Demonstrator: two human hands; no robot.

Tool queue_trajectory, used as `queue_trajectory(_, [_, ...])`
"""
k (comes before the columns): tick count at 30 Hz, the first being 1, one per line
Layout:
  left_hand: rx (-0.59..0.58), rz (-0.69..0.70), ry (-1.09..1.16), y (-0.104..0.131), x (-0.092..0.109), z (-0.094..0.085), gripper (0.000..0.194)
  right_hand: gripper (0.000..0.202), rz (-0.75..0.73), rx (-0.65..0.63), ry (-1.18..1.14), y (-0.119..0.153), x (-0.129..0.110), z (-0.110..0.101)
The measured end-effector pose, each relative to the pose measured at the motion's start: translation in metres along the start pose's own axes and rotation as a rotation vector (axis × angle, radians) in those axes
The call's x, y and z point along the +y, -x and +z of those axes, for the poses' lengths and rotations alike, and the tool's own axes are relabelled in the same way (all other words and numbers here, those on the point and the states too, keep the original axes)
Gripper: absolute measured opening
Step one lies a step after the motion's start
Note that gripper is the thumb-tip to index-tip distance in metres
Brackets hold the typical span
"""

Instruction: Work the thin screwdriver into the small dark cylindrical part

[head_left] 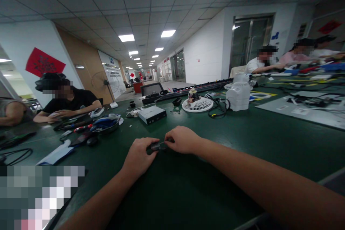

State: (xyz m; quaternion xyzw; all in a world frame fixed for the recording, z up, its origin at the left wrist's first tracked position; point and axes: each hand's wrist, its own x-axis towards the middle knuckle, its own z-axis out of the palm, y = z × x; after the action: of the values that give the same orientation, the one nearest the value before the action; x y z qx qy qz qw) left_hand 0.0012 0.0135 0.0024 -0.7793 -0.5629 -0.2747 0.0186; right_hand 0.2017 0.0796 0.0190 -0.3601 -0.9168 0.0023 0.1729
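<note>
Above the green table, my left hand [141,154] is closed, its thumb and fingers gripping a small dark block-like part [155,146]. Facing it, my right hand [183,139] is closed in a pinch around a thin tool [162,142] with a light metal shaft. The shaft's end points at the dark part and is very close to it; I cannot tell whether they touch. Fingers hide most of the tool's dark grip. Beyond the hands lies a silver and black drive-like box [152,115], with a small black tray [177,101] to its right.
A round white fan grille [197,104], black cable [219,107] and white appliance housing [238,95] stand at the back. Tools and a blue cloth in a bowl [106,124] lie left. A grey panel [304,109] is at right. Other people sit around the table [215,136].
</note>
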Motion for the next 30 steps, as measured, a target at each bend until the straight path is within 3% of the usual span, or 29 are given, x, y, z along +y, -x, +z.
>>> queue_trajectory(5, [0.027,-0.049,-0.060,-0.002,-0.001,-0.001,0.038,0.022,0.263,-0.004,0.013,-0.001,0.000,0.008])
queue_trajectory(8, [0.017,-0.117,-0.083,-0.002,-0.001,-0.001,0.039,0.027,0.335,0.051,-0.082,-0.004,-0.001,0.013])
queue_trajectory(11, [-0.011,-0.166,-0.081,-0.003,-0.003,0.001,0.039,0.032,0.252,-0.003,-0.211,-0.006,-0.003,0.015])
queue_trajectory(14, [-0.026,-0.179,-0.074,-0.004,-0.006,0.003,0.039,0.024,0.177,-0.103,-0.253,-0.007,-0.001,0.015])
queue_trajectory(17, [-0.042,-0.167,-0.052,-0.003,-0.005,0.002,0.039,0.021,0.165,-0.122,-0.340,-0.006,0.004,0.011])
queue_trajectory(25, [-0.026,-0.098,0.068,0.000,0.005,-0.002,0.033,0.022,-0.015,0.068,-0.631,-0.008,0.007,0.010])
queue_trajectory(30, [0.046,-0.099,0.193,0.002,0.006,0.000,0.043,0.016,0.090,0.162,-0.613,-0.008,0.001,0.012])
